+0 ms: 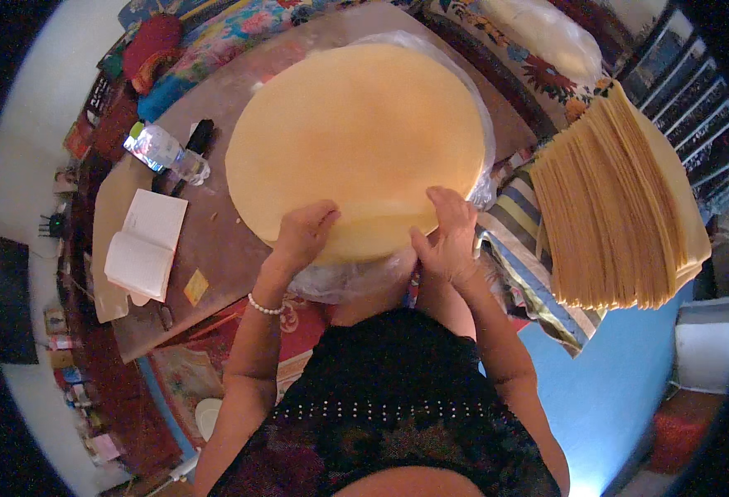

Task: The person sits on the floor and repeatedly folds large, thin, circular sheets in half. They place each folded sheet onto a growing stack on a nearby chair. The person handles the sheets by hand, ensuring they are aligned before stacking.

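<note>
A large, round, thin yellow dough sheet [356, 132] lies on the table, with clear plastic [340, 282] showing around its rim. Its near edge looks turned up into a paler fold between my hands. At the left of that fold, my left hand [305, 234] has its fingers drawn together on the sheet. My right hand [450, 236] rests at the right side of the near edge, thumb and fingers apart. To my right, a thick stack of folded yellow sheets [613, 207] sits on a striped cloth [538, 286].
On the brown table [215, 265], left of the sheet, lie a clear plastic bottle [166, 153], a dark object [199, 141], an open notebook [145, 240] and a small yellow piece [196, 287]. Floral cushions [240, 37] line the far side.
</note>
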Tool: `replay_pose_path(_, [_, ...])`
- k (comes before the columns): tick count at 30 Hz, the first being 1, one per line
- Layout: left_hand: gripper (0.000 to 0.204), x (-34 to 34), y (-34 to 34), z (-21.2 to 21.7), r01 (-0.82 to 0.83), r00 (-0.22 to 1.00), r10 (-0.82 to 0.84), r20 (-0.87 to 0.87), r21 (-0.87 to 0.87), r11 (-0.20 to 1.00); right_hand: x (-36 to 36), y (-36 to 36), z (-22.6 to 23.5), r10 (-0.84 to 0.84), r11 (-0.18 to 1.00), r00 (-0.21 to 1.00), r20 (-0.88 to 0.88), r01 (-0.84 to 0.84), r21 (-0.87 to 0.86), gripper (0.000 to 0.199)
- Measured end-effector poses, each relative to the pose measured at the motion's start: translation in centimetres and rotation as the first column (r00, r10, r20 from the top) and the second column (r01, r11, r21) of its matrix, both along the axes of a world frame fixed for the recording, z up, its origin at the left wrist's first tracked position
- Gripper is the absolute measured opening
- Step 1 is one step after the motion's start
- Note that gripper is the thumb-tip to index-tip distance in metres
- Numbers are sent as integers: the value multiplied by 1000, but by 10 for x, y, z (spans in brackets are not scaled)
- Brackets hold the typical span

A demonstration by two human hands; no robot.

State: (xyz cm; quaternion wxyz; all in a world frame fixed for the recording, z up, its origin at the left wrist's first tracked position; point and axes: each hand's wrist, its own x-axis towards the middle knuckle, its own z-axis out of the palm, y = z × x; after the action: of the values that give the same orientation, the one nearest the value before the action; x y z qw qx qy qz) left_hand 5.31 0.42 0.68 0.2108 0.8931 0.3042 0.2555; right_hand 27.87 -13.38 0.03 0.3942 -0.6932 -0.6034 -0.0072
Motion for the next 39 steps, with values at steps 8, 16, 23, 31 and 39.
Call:
replay_pose_path(8, [10,2,7,3,-8,1000,11,-13,216,976,5,32,-36,-30,998,993,115,36,-54,31])
replay_pose_path(16, [29,-16,-18,-32,245,969,-182,-165,609,754,44,61,-25,163,985,984,73,-166,39,12])
replay_pose_path(23, [40,-19,17,-41,-108,969,168,-180,301,948,70,98,5,152,988,981,120,-148,-45,13])
replay_pose_path(31, [47,-20,34,-60,-168,956,225,-188,277,946,73,137,40,142,988,954,264,-153,21,10])
replay_pose_path(39, [60,-35,73,-69,-285,931,319,-179,194,939,78,172,103,63,975,940,336,-130,181,8])
